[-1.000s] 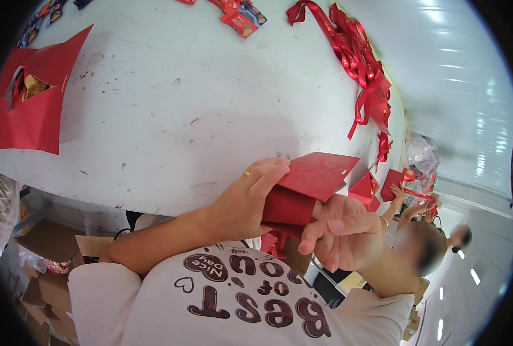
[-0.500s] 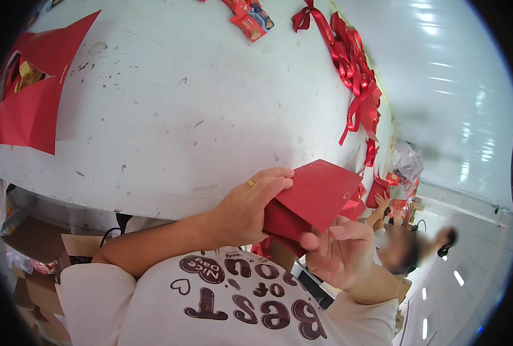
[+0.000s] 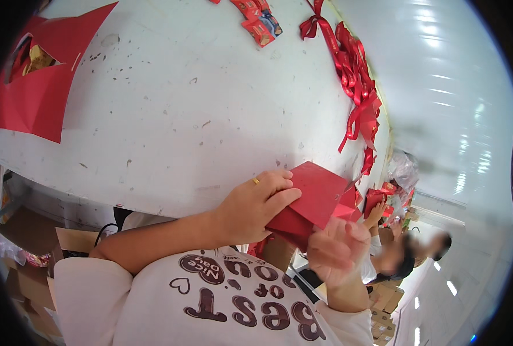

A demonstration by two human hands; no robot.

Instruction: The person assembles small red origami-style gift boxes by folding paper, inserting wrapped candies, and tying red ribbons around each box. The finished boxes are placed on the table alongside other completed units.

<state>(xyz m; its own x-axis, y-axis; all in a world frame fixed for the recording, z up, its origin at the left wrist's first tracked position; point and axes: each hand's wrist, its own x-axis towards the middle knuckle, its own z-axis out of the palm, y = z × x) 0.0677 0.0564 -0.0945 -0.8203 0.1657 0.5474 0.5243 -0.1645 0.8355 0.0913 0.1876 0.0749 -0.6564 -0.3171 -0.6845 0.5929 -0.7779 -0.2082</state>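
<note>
A folded red card box point(image 3: 314, 187) is held at the table's near edge, in front of my chest. My left hand point(image 3: 256, 209), with a gold ring, grips its left side, fingers closed over the top panel and the folded side below. At the box's lower right edge is my right hand point(image 3: 340, 248), raised with its fingers partly bent. Motion smears those fingers, so whether they pinch the card cannot be made out. The underside of the box is hidden.
A larger red box point(image 3: 40, 101) with a cut-out and gold contents stands at far left. Small red packets point(image 3: 257, 26) lie at the back. Red ribbons point(image 3: 354, 69) run down the right edge. Co-workers point(image 3: 401, 254) are at right; cardboard boxes point(image 3: 34, 242) stand below left.
My right hand has shifted and blurred at the box's lower right edge. The box has tilted slightly in my left hand. The whole view has turned a little.
</note>
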